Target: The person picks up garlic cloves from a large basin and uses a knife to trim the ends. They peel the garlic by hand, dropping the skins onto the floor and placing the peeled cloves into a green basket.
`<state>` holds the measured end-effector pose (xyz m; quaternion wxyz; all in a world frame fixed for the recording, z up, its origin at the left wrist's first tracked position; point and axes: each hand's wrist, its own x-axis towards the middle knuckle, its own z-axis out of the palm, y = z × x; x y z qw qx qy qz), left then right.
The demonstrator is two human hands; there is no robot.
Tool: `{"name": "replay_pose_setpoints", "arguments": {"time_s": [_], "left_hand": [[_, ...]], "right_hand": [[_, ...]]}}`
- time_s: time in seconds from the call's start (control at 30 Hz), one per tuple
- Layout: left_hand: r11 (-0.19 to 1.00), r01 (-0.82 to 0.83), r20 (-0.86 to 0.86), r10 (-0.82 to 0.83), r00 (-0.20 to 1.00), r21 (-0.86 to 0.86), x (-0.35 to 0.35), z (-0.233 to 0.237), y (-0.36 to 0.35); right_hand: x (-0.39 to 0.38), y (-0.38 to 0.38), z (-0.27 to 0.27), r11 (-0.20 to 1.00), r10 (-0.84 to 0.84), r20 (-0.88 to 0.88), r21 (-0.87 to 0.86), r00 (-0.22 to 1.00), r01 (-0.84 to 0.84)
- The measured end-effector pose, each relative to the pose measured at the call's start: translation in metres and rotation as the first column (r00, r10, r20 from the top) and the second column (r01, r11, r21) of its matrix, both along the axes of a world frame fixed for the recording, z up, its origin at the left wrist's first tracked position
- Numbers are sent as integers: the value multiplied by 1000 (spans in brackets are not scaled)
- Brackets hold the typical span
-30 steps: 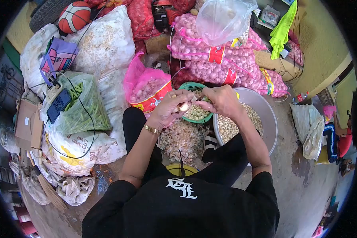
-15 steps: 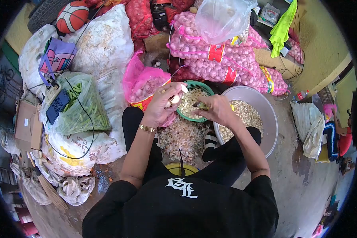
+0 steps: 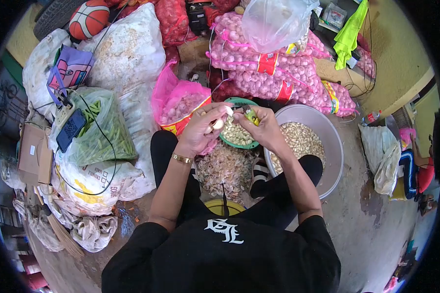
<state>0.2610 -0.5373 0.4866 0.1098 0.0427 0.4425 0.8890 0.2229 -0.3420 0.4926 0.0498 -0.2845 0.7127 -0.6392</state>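
My left hand [image 3: 199, 131] is closed around several garlic cloves [image 3: 218, 124], with one pale clove held up at the fingertips. In my right hand [image 3: 265, 128] is a small knife [image 3: 251, 116] with a yellow-green handle, and the fingers meet the left hand's clove; the blade is hidden. Both hands are above a green basket [image 3: 241, 101] containing pale peeled cloves [image 3: 237, 134]. To the right stands a large whitish tub [image 3: 335, 146] with many unpeeled-looking cloves [image 3: 303, 141] inside. Between my feet lies a heap of papery garlic skins [image 3: 224, 172].
An open pink mesh sack of garlic [image 3: 181, 105] sits left of the basket. Full garlic sacks [image 3: 288, 78] are stacked behind. On the left are white sacks [image 3: 124, 49], a bag of green vegetables [image 3: 102, 132] and a phone [image 3: 71, 130]. A yellow rounded object [image 3: 215, 207] shows below me.
My right hand has risen and turned, bringing the knife up to the clove at my left fingertips. The yellow-green handle shows more clearly. My left hand stays nearly still.
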Motion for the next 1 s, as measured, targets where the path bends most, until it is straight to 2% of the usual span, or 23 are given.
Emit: {"name": "replay_pose_setpoints", "arguments": {"time_s": [0.23,0.4,0.5,0.6,0.73,0.8,0.83,0.87,0.9,0.97,1.0], "left_hand": [[999,-7,20,8,1000,-33,-3,-3,0],[997,8,28,-6,1000,-80,-4,-3,-1],[999,39,50,-38,998,-35,-7,-7,0],[1000,28,89,-27,996,-12,-7,-9,2],[991,107,69,-113,991,84,-12,-18,3],[982,132,57,-141,988,137,-13,-19,8],[997,43,70,-48,996,71,-12,-19,13],[999,-45,77,45,996,3,-10,-19,16],[999,-43,78,42,996,2,-10,-24,17],[978,-147,39,154,987,-147,-13,-37,18],[978,-147,37,154,987,-148,-11,-34,20]], "right_hand": [[-3,-2,-7,999,34,32,-24,999,-33],[-2,-2,-4,999,15,126,48,992,-21],[-2,-4,-9,999,11,132,-32,991,-7],[-1,-4,-8,999,-3,155,-40,988,10],[-3,-5,-14,997,9,134,-82,991,2],[-4,-5,-14,997,-49,94,-55,994,54],[-5,-4,-12,997,-49,93,-55,994,55],[-5,-4,-11,995,-94,3,-14,996,94],[-5,-3,-11,990,-136,-89,24,987,138],[-6,0,-10,982,-160,-149,78,976,173],[-6,1,-10,970,-179,-208,129,962,208]]}}
